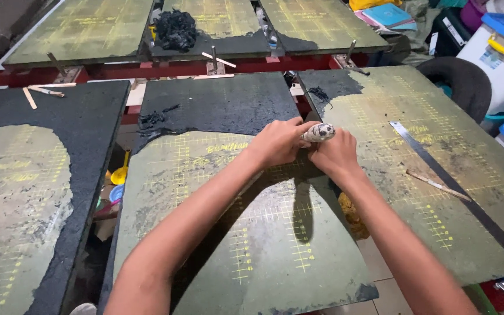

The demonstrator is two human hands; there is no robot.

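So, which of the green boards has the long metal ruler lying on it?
The board on the right, beside the right hand. The metal ruler lies slantwise across it with a thin stick; the other boards carry no ruler.

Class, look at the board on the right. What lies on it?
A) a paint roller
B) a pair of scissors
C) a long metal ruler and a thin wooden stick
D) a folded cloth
C: a long metal ruler lies slantwise on the right board, with a thin wooden stick across it.
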